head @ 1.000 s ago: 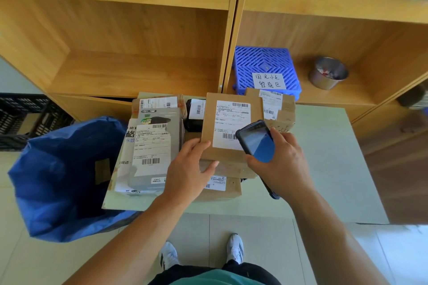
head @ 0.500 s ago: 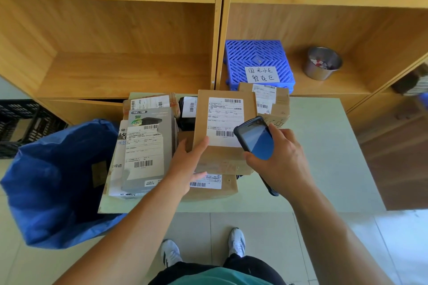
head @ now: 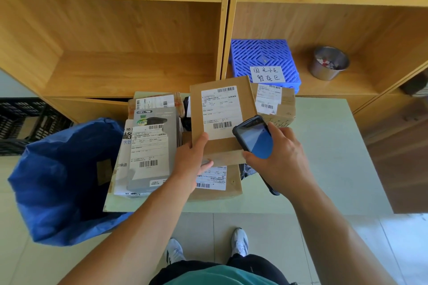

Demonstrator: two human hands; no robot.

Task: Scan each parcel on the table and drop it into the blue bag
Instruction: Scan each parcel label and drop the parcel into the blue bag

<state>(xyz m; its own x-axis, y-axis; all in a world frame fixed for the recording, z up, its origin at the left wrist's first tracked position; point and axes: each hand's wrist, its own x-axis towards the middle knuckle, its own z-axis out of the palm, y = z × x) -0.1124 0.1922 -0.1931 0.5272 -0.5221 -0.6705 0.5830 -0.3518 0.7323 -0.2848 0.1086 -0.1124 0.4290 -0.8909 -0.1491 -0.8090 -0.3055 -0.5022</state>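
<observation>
My left hand grips the lower left corner of a flat brown cardboard parcel, tilted up so its white barcode label faces me. My right hand holds a black handheld scanner with a blue screen, its top edge right next to the label's lower barcode. Beneath lie more parcels: a grey boxed one, a brown box under my left hand, and another brown box behind. The open blue bag stands left of the table.
The pale green table has bare surface on its right half. Wooden shelves behind hold a blue plastic basket with a handwritten sign and a metal cup. A black crate sits at far left. My feet are under the table's edge.
The held parcel has tipped up a little more toward me and my left thumb now lies on its front. The scanner stays at the label's lower barcode.
</observation>
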